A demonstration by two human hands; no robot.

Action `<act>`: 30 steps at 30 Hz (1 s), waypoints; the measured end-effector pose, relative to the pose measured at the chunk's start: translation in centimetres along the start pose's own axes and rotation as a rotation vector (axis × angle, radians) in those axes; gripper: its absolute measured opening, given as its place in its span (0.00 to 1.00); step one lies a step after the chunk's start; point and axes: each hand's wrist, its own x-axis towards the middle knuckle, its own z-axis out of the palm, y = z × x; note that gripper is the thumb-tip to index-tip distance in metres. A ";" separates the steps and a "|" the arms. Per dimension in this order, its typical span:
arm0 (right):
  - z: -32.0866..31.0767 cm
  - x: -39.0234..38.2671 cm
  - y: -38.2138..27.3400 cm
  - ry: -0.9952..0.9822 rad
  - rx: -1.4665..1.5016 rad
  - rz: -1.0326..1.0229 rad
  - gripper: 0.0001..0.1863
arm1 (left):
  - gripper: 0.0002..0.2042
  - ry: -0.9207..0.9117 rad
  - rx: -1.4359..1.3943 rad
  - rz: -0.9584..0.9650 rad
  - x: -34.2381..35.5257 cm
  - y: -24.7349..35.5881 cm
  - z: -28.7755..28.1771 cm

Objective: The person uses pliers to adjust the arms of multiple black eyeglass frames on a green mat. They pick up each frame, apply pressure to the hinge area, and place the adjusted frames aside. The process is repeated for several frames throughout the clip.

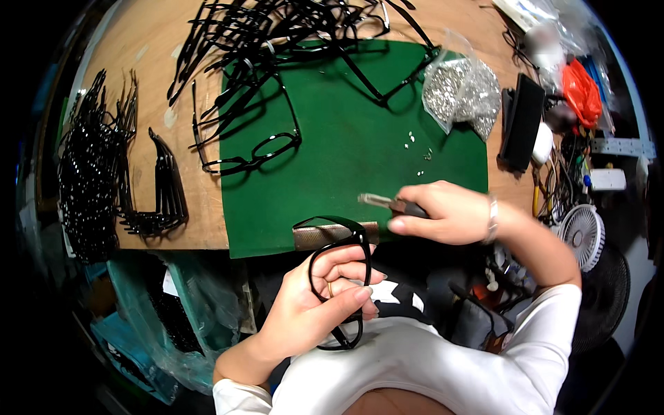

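My left hand (304, 297) is closed around a black eyeglass frame (367, 266), held upended at the table's near edge. One temple of the frame reaches across a ridged metal block (308, 238) on the edge of the green mat (332, 152). In my right hand (449, 214) is a pair of pliers (377, 200) with dark handles, its jaws pointing left above the mat, slightly blurred and apart from the frame. Small pale and silvery bits (409, 142) lie farther up the mat. Beyond them rests a clear bag of tiny metal parts (449, 90).
A tangled heap of black eyeglass frames (277, 34) covers the far side, with one frame (249, 164) nearer. Stacked black frames (86, 180) stand at the left. To the right are a black oblong object (522, 121), a red plastic bag (581, 90) and a white fan (581, 238).
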 end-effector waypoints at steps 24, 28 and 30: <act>3.7 1.8 1.9 0.454 -0.014 -0.054 0.17 | 0.22 0.323 1.971 0.641 6.8 5.8 -9.0; 3.9 1.5 1.9 0.497 -0.043 -0.065 0.18 | 0.22 0.518 1.237 0.833 9.3 12.1 -8.5; 4.2 1.6 1.2 0.479 -0.041 -0.048 0.15 | 0.19 0.961 1.711 0.925 13.0 12.6 -12.3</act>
